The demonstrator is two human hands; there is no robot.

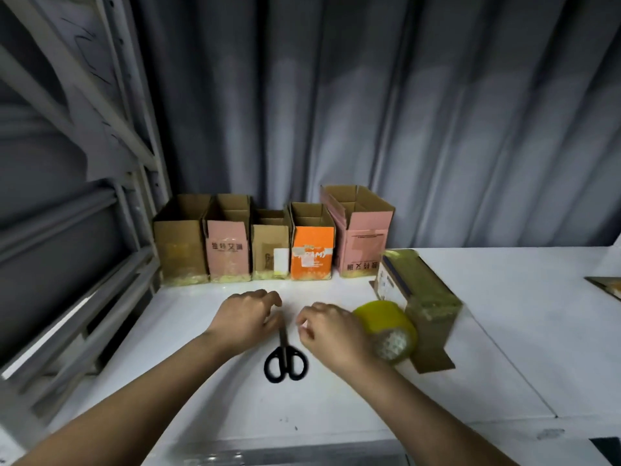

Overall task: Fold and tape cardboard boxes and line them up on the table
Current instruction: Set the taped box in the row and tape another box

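Forearms enter from the bottom edge, both reaching over the white table [504,364].

Row of five open-topped cardboard boxes [274,240] stands at the back edge against the curtain, touching side by side: plain brown, pink, small brown, orange, tall pink. Sixth box [426,297] lies on its side to the right of the hands, apart from the row, wrapped in yellowish tape, one flap lying flat on the table toward the camera.

Tape roll [386,331], yellow, sits on the table touching that box, just behind the right hand.

Left hand [245,317]: fingers curled downward over the scissor blade tips; contact cannot be told, nothing visibly gripped. Right hand [332,334]: fingers curled, thumb and forefinger near each other; it may be pinching a tape end, too blurred to confirm.

Scissors [285,358], black handles, closed, lie between the hands.

Judgement: taping of the sixth box in hand. Next calls for cutting the tape, pressing it down, then standing the box beside the tall pink one.
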